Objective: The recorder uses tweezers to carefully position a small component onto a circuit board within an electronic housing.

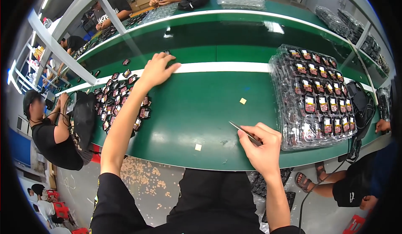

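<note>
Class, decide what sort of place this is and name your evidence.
Probably an assembly or packing workshop: a long green workbench, a pile of small black items, and stacked clear trays holding similar-looking pieces.

A green bench (201,95) carries a jumbled pile of small black pieces (121,95) on the left and stacked clear trays (281,108) on the right. Between them lie two pale squares (243,101), one farther, one nearer. Far right, black cables (363,112) seemingly rest on it too.

Devices (112,100) L, trays (288,123) R, 2 squares (243,101) btwn
</note>
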A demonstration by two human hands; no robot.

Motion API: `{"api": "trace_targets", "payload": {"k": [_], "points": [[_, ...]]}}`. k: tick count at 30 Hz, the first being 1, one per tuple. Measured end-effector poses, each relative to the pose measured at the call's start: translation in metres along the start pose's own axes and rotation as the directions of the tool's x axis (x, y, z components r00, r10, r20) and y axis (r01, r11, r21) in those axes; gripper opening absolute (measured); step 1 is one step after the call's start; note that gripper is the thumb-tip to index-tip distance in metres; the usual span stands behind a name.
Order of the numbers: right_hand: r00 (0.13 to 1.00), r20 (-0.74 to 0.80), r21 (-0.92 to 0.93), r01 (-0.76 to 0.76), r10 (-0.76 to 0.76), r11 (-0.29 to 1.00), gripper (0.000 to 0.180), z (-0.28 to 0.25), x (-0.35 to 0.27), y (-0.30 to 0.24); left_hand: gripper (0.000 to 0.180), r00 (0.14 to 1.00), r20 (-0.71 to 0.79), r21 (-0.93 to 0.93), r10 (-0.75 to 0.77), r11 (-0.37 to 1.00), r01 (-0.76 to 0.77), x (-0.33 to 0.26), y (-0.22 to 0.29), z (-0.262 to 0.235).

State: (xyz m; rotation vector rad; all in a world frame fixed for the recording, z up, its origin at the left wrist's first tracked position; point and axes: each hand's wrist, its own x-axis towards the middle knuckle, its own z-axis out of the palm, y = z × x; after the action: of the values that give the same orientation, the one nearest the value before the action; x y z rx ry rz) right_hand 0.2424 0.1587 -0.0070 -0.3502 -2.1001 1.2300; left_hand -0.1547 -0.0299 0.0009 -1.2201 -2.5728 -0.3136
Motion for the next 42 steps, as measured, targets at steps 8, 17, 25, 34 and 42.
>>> {"api": "trace_targets", "payload": {"k": [8,17,25,34,42], "points": [[1.000,0.014,-0.036,-0.006,0.007,0.999,0.011,0.001,0.002,0.002,0.040,0.998,-0.052,0.105,-0.036,0.994,0.042,-0.017,0.005,-0.010],[0.999,0.034,-0.053,0.001,0.000,0.999,0.012,0.000,0.003,-0.001,0.057,0.986,-0.139,0.147,-0.091,0.983,0.111,-0.010,-0.068,-0.002],[0.999,0.029,-0.069,-0.023,0.025,0.997,0.012,0.000,0.000,0.003,0.051,0.998,0.062,-0.154,-0.009,0.988,0.018,0.039,-0.043,0.020],[0.999,0.027,-0.051,-0.026,0.028,0.998,0.012,-0.001,0.002,0.001,0.040,0.979,0.206,-0.226,0.004,0.973,0.043,0.022,-0.051,-0.011],[0.999,-0.002,-0.022,-0.038,0.038,0.999,0.012,0.002,0.001,0.002,0.063,0.986,0.134,-0.098,-0.098,0.989,0.112,0.028,-0.008,-0.015]]}}
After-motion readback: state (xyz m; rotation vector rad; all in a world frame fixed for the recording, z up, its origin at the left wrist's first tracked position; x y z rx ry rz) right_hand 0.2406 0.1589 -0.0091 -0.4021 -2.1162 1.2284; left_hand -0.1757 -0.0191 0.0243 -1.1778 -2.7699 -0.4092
